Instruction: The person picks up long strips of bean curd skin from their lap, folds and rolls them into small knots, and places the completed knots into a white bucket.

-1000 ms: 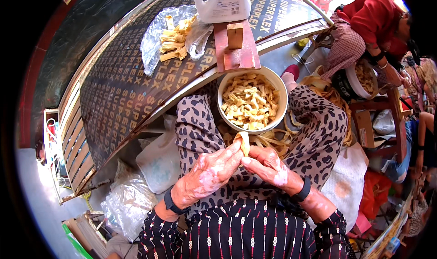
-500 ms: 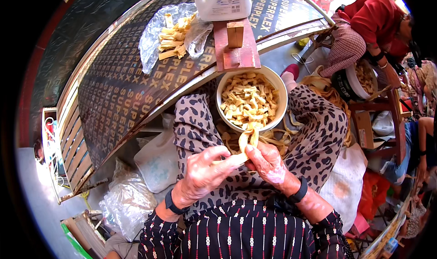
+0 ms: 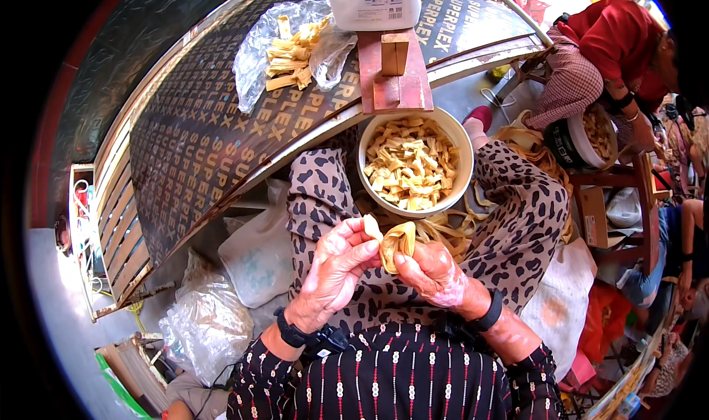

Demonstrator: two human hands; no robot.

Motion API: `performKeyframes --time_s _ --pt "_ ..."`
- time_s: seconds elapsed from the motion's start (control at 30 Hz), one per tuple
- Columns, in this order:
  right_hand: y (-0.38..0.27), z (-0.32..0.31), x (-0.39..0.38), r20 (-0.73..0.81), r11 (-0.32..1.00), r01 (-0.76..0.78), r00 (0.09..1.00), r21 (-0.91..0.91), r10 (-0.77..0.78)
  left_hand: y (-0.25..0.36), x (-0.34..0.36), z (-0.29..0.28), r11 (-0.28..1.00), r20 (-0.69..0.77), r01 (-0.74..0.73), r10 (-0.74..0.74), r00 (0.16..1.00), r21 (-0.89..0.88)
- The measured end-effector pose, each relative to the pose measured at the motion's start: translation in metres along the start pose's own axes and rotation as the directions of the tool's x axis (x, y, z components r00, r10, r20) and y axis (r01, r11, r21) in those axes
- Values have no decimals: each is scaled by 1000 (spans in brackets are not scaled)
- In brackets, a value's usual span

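My right hand (image 3: 434, 272) is closed on a soft yellow strip (image 3: 399, 244) bent into a loop between the hands. My left hand (image 3: 336, 265) faces it with thumb and fingers pinched around a pale end of the strip, close to the loop. Just beyond the hands, between my knees, stands a round white bucket (image 3: 467, 170) heaped with folded yellow pieces (image 3: 410, 162). More long, loose strips (image 3: 447, 229) hang below the bucket's near rim.
A reddish wooden stand (image 3: 399, 91) with an upright block overhangs the bucket; a white jug (image 3: 377, 3) is behind it. A plastic bag of yellow pieces (image 3: 289, 54) lies on the dark printed board (image 3: 207, 125). At right a person in red bends over another bucket (image 3: 572, 143).
The strip has come back from the bucket's rim toward me and now forms a rounded loop. My left hand has turned, its palm side more visible.
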State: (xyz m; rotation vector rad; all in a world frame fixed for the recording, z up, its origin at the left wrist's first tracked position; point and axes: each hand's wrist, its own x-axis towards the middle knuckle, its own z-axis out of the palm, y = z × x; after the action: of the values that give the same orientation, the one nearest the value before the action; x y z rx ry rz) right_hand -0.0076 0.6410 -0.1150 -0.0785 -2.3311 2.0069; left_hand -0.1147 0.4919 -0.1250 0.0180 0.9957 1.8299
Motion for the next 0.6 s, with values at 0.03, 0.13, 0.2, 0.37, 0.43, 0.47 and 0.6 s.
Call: performKeyframes --time_s 0.03,0.13,0.2,0.37,0.43,0.47,0.6 --pt "-2 0 0 1 1000 13 1000 -7 -13 0 0 1 1000 0 1 -1 1000 -1" --pt "1 2 0 12 998 51 999 -22 -50 -4 -1 -1 994 -42 -5 10 999 108" --pt "5 3 0 19 997 74 997 -31 -73 -4 0 -3 986 -22 -11 15 1000 168" --pt "4 1 0 17 999 47 999 -3 -47 11 -4 10 931 178 -176 124 976 320" --pt "0 1 0 28 1000 29 999 2 -29 11 -8 18 939 111 -126 95 989 320" --pt "-1 1 0 37 1000 10 999 5 -11 10 -9 17 912 88 -119 91 992 392" --pt "5 2 -1 9 998 54 999 -23 -53 6 -6 15 860 71 -170 155 985 481"
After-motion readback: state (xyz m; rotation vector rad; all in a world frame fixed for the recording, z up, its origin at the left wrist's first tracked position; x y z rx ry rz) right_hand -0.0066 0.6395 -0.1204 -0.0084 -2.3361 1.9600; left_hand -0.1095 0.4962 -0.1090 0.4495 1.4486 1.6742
